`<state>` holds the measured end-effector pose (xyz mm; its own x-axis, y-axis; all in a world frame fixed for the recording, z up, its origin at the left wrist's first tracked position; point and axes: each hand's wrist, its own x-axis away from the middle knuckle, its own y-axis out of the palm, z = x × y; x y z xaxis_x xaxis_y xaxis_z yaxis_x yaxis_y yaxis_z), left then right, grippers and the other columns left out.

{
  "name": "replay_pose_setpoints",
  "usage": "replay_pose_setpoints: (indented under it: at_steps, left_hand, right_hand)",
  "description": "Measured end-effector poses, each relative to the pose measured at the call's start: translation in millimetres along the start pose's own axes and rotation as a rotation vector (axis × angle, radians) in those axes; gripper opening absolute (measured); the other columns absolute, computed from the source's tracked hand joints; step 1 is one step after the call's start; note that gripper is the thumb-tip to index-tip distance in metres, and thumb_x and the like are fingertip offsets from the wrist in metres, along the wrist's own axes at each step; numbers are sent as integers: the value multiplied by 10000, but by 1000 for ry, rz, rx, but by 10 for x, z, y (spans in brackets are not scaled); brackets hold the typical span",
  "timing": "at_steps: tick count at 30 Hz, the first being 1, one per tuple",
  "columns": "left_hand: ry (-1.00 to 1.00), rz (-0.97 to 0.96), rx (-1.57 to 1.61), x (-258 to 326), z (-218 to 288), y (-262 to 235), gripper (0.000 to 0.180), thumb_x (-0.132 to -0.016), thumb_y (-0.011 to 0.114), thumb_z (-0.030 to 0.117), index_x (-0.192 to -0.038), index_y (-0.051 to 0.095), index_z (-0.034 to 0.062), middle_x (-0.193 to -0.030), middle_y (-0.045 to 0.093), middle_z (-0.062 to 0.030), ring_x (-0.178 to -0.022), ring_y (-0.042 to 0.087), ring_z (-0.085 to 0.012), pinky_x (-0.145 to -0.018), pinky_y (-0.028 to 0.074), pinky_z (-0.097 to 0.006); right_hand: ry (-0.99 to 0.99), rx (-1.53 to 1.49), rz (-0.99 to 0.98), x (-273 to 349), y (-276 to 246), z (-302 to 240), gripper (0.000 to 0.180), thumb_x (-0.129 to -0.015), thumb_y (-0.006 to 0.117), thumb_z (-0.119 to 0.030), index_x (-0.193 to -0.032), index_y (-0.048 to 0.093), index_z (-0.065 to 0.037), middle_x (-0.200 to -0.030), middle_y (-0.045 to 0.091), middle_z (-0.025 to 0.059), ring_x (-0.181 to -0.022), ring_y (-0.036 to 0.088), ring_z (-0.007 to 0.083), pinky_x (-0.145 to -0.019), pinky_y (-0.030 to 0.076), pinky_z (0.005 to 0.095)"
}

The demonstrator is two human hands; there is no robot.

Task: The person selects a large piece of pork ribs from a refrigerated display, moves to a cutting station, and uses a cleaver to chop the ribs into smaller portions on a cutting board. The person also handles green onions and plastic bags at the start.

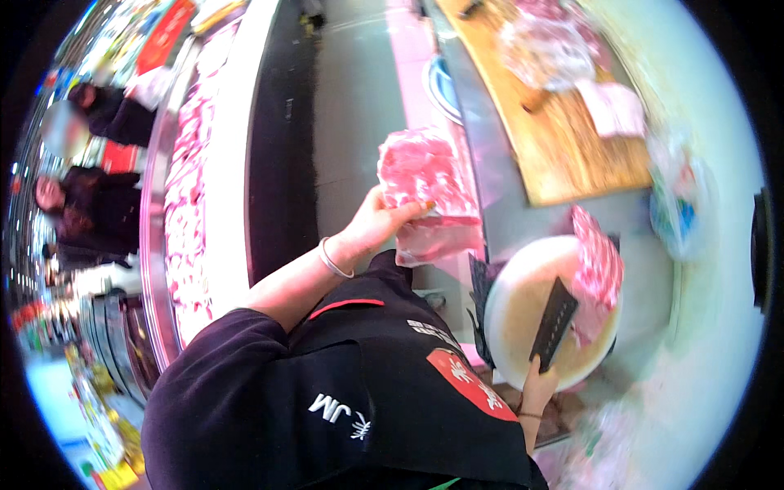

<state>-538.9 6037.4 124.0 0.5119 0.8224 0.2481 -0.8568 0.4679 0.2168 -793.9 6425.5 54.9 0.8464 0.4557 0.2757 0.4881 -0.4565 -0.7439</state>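
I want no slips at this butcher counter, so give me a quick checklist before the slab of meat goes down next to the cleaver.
1. Left hand grips the raw meat slab: ok, fingers wrapped on its lower edge.
2. Right hand controls the cleaver: ok, holding the handle, blade flat on the round chopping block.
3. Free space on the block: ok, its left part is bare.
4. Meat piece already on the block is stable: cannot tell, it overhangs the right rim.
5. Blade edge facing away from the hands: cannot tell.
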Motion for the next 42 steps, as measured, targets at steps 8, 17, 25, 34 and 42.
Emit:
replay_pose_setpoints:
  at_steps: [8, 17, 25, 34, 42]
  left_hand:
    - [310, 635, 56, -14, 543, -1957, 268, -868, 699, 72, -1120, 635, 5, -1080, 677, -68, -976, 651, -170, -859, 525, -324]
    - [361, 980, 476, -1198, 1284, -4331, 293, -853, 693, 29, -1128, 593, 18, -1052, 680, -100, -954, 664, -212, -840, 547, -355]
    - [574, 1150, 546, -2182, 1978, -6234, 201, -849, 692, 34, -1047, 672, 7, -1022, 704, -92, -927, 680, -199, -795, 560, -326]
    - [732, 1461, 593, -2907, 2552, -8094, 251, -844, 701, 34, -1081, 621, 16, -1002, 678, -93, -879, 685, -216, -696, 594, -352]
    - [838, 1573, 487, -4794, 3259, -10427, 382, -817, 729, 39, -1161, 573, -14, -1145, 641, -104, -998, 637, -224, -873, 522, -353]
  right_hand:
    - [-38, 264, 183, 440, 297, -304, 365, -882, 654, -237, -920, 630, 126, -856, 648, 310, -802, 623, 463, -718, 485, 475]
    - [15, 188, 395, -115, 1715, -1584, 368, -868, 685, -283, -916, 669, 82, -811, 682, 218, -737, 650, 330, -681, 509, 403]
    - [-155, 155, 216, -1065, 3086, -4003, 366, -863, 691, -294, -919, 675, 68, -795, 681, 191, -724, 645, 294, -668, 506, 389]
    - [-376, 79, -36, -2110, 4368, -6173, 365, -858, 698, -306, -922, 683, 53, -778, 681, 161, -709, 638, 254, -653, 503, 373]
    - [-399, 129, -148, -2723, 6141, -8116, 363, -853, 704, -317, -924, 690, 39, -762, 681, 134, -696, 632, 219, -640, 501, 359]
